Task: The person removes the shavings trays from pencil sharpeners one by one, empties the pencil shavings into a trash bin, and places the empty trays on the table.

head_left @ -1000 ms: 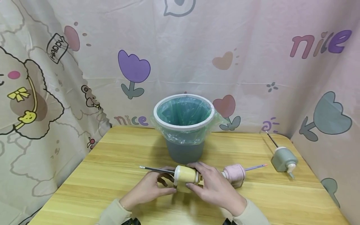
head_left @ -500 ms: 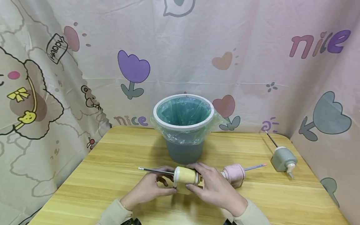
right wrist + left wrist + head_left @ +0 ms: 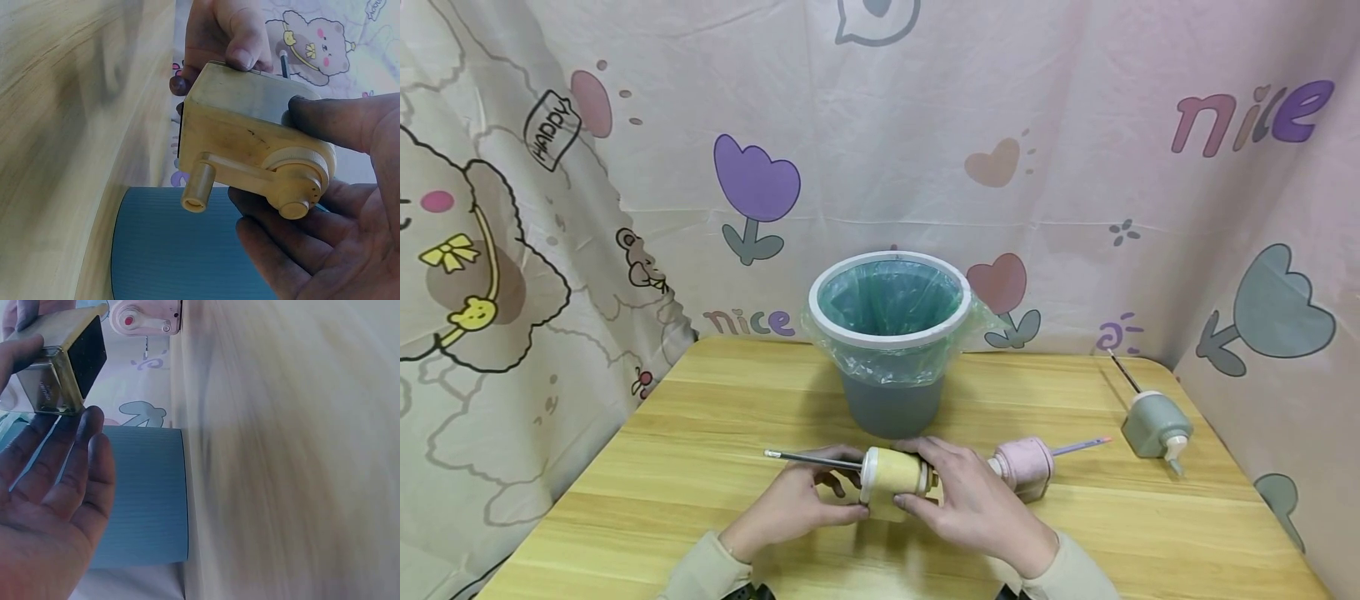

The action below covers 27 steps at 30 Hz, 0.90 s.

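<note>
A yellow hand-crank pencil sharpener is held between both hands just above the table, lying on its side. From its left end sticks a dark pencil with a white tip. My left hand grips the pencil end of the body with thumb and fingers. The right hand pinches the crank end, its thumb below and a finger on top. In the right wrist view the crank handle hangs free of the fingers. The left wrist view shows the sharpener's black base and clear shavings drawer.
Behind the hands stands a grey bin with a green bag lining. Right of the right hand lies a pink sharpener with a purple pencil. Farther right, a grey-green sharpener has a dark pencil in it.
The yellow sharpener and its pencil have shifted very slightly left and down, still in both hands. The bin and the other sharpeners stay put.
</note>
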Tool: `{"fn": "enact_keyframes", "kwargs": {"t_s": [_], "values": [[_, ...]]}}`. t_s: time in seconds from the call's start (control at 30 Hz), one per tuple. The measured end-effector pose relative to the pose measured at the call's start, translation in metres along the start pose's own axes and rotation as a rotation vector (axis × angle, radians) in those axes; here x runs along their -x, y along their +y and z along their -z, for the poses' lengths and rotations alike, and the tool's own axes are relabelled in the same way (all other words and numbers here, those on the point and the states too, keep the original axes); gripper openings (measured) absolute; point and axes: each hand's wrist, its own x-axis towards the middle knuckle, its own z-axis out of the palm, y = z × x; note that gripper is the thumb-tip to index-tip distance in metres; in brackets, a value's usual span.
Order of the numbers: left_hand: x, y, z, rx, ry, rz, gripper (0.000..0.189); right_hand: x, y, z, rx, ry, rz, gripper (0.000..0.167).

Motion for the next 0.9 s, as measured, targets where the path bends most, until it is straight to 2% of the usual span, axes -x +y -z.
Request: {"fn": "enact_keyframes", "kwargs": {"t_s": [0.63, 0.9], "values": [[0.0020, -0.0027, -0.0003, 0.014, 0.009, -0.012, 0.051, 0.0012, 0.0014, -0.0001, 0.002, -0.018, 0.020, 0.046], [0.0011, -0.0001, -0.0023, 0.044, 0.000, 0.002, 0.051, 0.0032, 0.0018, 0.0006, 0.011, -0.013, 0.024, 0.046]]}}
